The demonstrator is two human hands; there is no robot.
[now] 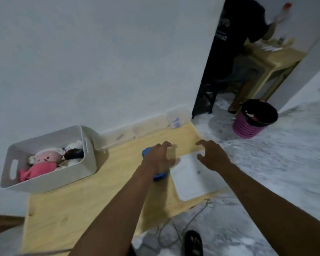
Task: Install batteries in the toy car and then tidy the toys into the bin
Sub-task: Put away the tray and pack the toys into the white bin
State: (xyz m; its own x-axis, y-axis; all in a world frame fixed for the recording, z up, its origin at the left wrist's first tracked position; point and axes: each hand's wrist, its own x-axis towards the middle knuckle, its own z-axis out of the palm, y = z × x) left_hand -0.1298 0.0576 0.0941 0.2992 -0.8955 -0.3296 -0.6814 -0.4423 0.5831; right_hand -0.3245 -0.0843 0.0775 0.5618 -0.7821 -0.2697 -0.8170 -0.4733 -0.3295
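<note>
Toy car (160, 176): blue, on the table (92, 196), beneath the left wrist.
Left hand (160, 157): fingers spread, holding nothing.
Right hand (213, 156): open, empty, above the white tray (190, 182).

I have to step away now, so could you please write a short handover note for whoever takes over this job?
Left hand: open, fingers spread, over the blue toy car on the wooden table; whether it touches the car cannot be told.
Right hand: open, empty, above the white tray.
White bin at the table's left already holds plush toys.
No batteries visible; their state unknown.
Left: check batteries, put the car in the bin.
</note>
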